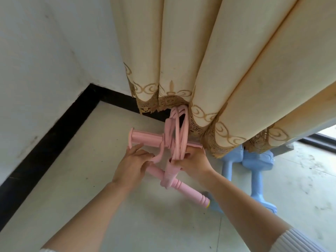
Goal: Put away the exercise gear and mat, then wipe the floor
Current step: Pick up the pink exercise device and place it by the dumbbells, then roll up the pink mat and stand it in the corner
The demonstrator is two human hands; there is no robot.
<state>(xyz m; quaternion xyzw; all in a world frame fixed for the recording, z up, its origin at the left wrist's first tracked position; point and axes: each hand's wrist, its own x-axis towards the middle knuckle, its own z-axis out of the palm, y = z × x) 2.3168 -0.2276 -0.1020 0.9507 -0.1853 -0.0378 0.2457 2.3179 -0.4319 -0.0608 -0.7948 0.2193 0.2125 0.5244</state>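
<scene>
Both our hands are on the pink pull-rope exerciser [187, 189], low by the curtain [218, 60].
Our left hand [134, 162] pinches a pink strap [157, 157] between thumb and fingers, just short of the foot bar [145, 138]. Our right hand [194, 163] is curled round the bundled pink tubes [179, 135], which loop away from it to the curtain hem. The exerciser's handle lies on the floor [109, 197] between our wrists. Two blue dumbbells [258, 160] rest just right of the right hand, partly under the curtain.

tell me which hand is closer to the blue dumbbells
Right. The right hand grips the tubes of the pink puller just beside the blue dumbbells; the left hand holds its strap farther away, on the other side.
</scene>
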